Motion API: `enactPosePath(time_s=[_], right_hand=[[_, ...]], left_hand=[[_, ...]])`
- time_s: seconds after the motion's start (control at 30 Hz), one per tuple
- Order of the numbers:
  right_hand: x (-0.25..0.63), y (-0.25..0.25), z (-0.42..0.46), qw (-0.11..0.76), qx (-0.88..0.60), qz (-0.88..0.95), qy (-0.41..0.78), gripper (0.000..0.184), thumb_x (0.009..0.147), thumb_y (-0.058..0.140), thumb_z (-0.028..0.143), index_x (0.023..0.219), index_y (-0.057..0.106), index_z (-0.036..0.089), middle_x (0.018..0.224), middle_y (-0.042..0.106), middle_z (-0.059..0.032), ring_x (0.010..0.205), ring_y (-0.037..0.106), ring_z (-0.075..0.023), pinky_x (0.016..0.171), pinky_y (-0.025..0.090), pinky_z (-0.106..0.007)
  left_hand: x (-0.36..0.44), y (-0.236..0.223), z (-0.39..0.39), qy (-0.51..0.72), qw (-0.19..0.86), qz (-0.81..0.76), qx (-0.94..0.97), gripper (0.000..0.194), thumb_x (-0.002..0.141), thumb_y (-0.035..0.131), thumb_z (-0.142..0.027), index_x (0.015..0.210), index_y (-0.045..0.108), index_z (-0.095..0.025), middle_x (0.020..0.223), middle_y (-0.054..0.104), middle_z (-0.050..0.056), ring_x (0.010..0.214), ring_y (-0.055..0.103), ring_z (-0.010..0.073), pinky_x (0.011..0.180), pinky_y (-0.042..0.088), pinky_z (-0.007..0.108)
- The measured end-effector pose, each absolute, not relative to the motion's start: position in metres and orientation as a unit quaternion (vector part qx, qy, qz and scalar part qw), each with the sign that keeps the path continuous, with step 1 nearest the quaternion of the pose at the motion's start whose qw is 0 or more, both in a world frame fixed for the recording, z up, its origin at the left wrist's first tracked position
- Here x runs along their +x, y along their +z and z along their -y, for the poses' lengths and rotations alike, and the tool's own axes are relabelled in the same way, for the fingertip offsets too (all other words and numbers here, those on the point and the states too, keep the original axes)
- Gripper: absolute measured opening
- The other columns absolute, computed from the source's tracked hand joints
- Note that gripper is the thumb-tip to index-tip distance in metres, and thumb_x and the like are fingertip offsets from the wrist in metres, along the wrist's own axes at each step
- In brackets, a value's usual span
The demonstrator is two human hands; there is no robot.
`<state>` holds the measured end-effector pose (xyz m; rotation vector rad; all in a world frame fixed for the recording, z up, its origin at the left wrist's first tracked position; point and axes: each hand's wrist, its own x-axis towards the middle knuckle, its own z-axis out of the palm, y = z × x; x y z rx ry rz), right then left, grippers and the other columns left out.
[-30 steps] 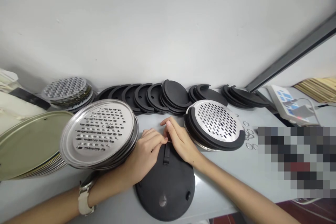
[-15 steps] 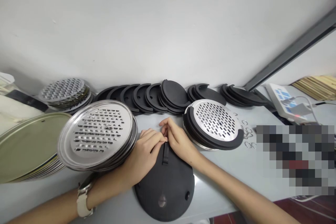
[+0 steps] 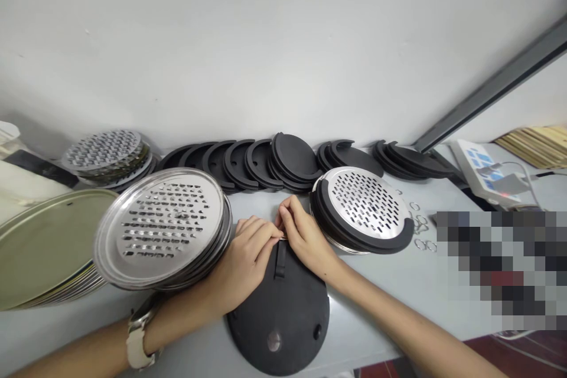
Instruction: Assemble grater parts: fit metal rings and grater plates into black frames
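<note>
Right hand [image 3: 305, 242] has curled closer to left hand [image 3: 245, 257], both pinching a metal ring [image 3: 282, 238].

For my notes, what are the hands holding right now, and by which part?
The left hand and right hand pinch a small thin metal piece between their fingertips, above a black disc. It is too small to tell which part is gripped.

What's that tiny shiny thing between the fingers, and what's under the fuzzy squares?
All in the head view:
- Small metal piece: mostly hidden by the fingers of the left hand and right hand.
- Pixelated patch: blurred, so what lies there can't be seen.
- White device: its markings are too small to read.
</note>
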<state>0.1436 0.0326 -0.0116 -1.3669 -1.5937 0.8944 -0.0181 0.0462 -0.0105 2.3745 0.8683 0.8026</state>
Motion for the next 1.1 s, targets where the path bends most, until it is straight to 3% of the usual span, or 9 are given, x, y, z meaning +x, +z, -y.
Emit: enactPosePath(time_s=[0.6,1.1], right_hand=[[0.1438,-0.0148,-0.0328,0.384,-0.545,0.659,0.348,0.023,0.102,0.028,0.027,0.082,0.039,0.023,0.079,0.049,-0.0004,0.075,0.05,-0.0175,0.072,0.041,-0.031],[0.1445,-0.0133,-0.0326,0.376,-0.526,0.663,0.378,0.018,0.09,0.031,0.007,0.093,0.04,0.022,0.084,0.05,-0.0003,0.077,0.051,-0.0165,0.072,0.042,-0.03]], left_hand=[[-0.0176,-0.008,-0.0462,0.294,0.214,-0.325,0.873,0.015,0.094,0.044,-0.011,0.085,0.054,-0.019,0.082,0.057,0.0,0.082,0.053,0.0162,0.081,0.036,0.032],[-0.0181,-0.0136,-0.0471,0.333,0.227,-0.3,0.865,0.019,0.093,0.046,-0.008,0.079,0.055,-0.018,0.077,0.059,-0.001,0.078,0.054,0.0142,0.078,0.04,0.031]])
